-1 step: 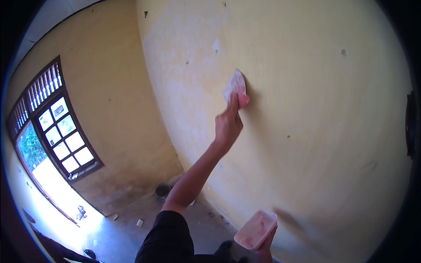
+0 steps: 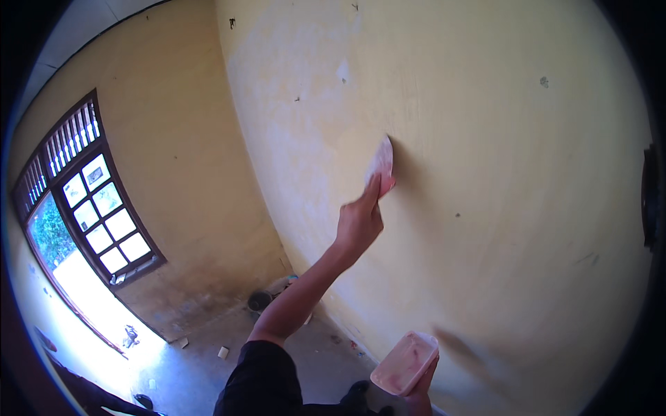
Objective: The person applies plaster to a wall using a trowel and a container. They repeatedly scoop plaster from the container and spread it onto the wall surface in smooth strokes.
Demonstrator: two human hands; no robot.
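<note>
My left hand (image 2: 361, 220) is raised in front of the yellow wall (image 2: 499, 159), closed round a putty knife. One finger stretches along the back of the putty knife (image 2: 381, 163), whose wide blade has pale smears and a reddish lower corner. The blade's upper tip meets or nearly meets the wall; its shadow falls just to the right. Low on the right, my right hand (image 2: 422, 383) grips a shallow rectangular plastic tub (image 2: 402, 364) from its right side. Pinkish-white paste coats the inside of the tub.
Whitish patches and small holes mark the wall's left part. On the left side wall is a dark-framed window (image 2: 104, 208) beside a bright doorway. A dark bucket (image 2: 259, 300) stands in the corner behind my left forearm. Small scraps (image 2: 223, 352) lie on the grey floor.
My left hand and the putty knife have slid down the wall a little, and the blade now appears narrower. My right hand and the tub stay in place.
</note>
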